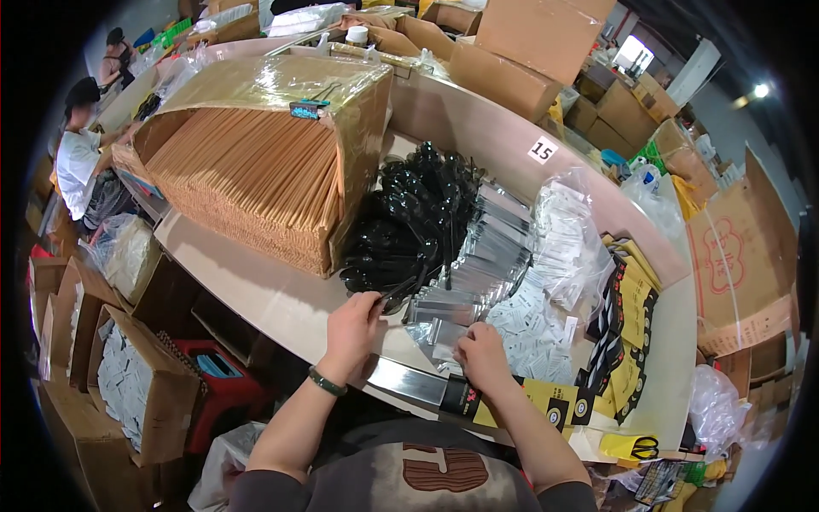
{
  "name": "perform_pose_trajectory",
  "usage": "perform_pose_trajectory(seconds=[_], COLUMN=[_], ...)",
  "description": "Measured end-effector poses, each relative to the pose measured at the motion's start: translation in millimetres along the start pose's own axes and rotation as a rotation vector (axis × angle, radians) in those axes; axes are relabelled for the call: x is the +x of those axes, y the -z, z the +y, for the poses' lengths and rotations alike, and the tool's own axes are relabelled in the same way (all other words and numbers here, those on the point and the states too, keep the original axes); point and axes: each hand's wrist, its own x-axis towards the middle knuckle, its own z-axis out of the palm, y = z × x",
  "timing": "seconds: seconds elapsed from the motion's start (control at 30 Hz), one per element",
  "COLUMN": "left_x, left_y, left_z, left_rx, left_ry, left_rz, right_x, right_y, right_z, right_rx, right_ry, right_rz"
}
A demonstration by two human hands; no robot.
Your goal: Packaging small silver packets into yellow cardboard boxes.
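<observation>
A pile of glossy black plastic pieces (409, 226) with thin stems lies in the middle of the table; I cannot make out their exact kind. My left hand (351, 331), with a dark bangle on its wrist, is closed at the pile's near edge, its fingertips pinching one slim black piece (396, 294). To the right my right hand (483, 353) is closed on the edge of a small clear plastic bag (437, 334). That bag lies at the near end of a fanned row of clear bags (488, 264). Small white printed slips (531, 328) are heaped beside my right hand.
A large carton (358, 111) of stacked brown padded envelopes (247, 171) stands at the left. Yellow and black cards (627, 316) lie at the right, near scissors (646, 447). A metal strip (408, 381) runs along the front edge. Another person (81, 158) is at far left.
</observation>
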Motion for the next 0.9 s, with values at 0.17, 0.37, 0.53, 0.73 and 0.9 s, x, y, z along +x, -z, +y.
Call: perform_pose_trajectory(seconds=[0.17,0.37,0.53,0.73,0.9], left_x=[-26.1,-2.6,19.0,13.4,14.9], left_y=[2.6,-43.5,-54.4,-47.4,-55.6], left_z=[-3.9,22.3,19.8,8.2,9.2], left_rx=[-0.088,0.011,0.19,0.131,0.134], left_ry=[0.083,-0.072,-0.197,-0.296,-0.233], left_rz=[-0.131,-0.223,-0.314,-0.224,-0.268], right_x=[2.4,6.5,4.9,29.5,33.9], right_y=[4.3,9.4,12.6,23.3,0.0], right_z=[-2.2,-4.4,-10.8,-21.7,-1.2], right_rx=[0.085,0.052,0.032,-0.122,0.045], right_ry=[-0.102,0.047,0.04,0.352,0.08], right_rz=[-0.079,-0.059,-0.109,0.257,-0.038])
